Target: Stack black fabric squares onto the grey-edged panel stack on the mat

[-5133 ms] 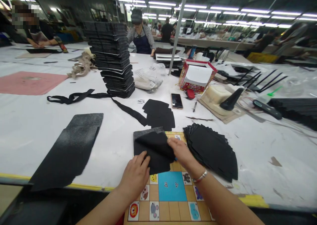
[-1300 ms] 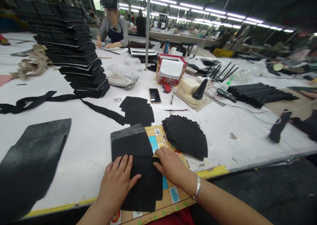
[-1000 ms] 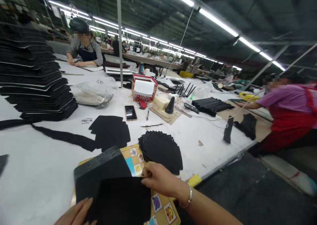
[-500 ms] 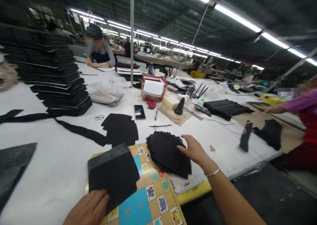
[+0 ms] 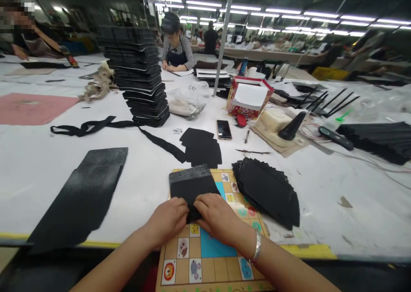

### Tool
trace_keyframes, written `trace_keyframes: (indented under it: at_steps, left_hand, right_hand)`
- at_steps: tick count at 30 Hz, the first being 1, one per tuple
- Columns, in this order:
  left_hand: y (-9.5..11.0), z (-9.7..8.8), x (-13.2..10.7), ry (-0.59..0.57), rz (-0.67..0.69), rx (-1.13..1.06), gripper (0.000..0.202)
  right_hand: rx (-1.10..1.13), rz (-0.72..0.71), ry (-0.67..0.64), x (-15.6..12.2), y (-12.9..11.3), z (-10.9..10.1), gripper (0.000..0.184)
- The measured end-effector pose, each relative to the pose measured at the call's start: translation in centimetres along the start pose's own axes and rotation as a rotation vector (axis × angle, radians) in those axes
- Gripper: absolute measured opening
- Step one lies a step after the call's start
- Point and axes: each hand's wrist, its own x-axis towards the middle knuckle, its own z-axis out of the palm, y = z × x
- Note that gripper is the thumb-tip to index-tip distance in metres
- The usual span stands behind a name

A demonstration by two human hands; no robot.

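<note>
A black sheet with a grey strip along its far edge (image 5: 192, 181) lies on a colourful game board (image 5: 221, 269) with animal pictures. My left hand (image 5: 171, 219) grips its near edge with curled fingers. Close beside it, my right hand (image 5: 218, 219), with a silver bracelet on its wrist, is closed on the same edge; the fingertips are partly hidden. To the right is a fanned stack of black pieces (image 5: 268, 191), apart from both hands. A smaller group of black pieces (image 5: 202, 146) lies beyond the board.
Long black pieces (image 5: 83, 193) lie at left, overhanging the table edge. Behind stands a tall black stack (image 5: 141, 78). A phone (image 5: 224, 129), a pen (image 5: 247, 136), a red box (image 5: 250, 97) and a black cone (image 5: 292, 127) stand or lie farther back. A co-worker (image 5: 176, 48) sits across the table.
My right hand has left the fanned stack and moved left onto the black sheet. My left hand now grips the sheet's near edge. The view has turned left.
</note>
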Motion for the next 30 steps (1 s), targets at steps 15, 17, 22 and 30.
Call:
trace_keyframes:
  at_steps: [15,17,22,30]
  left_hand:
    - [0.7,-0.2,-3.6,0.655,0.049,-0.1,0.014]
    - [1.6,0.5,-3.4,0.576,0.175,0.004,0.017]
    - [2.0,2.5,-1.7,0.43,0.124,0.227,0.021]
    - [0.6,2.7,0.4,0.278,-0.208,0.145,0.032]
  right_hand:
    - [0.554,0.265,-0.035,1.9,2.0,-0.3,0.022]
    - [0.614,0.298,-0.007,2.2,2.2,-0.1,0.022]
    - [0.668,0.431,0.169,3.0,3.6,1.1,0.023]
    - [0.692,0.687,0.932,1.2,10.2,-5.1,0.032]
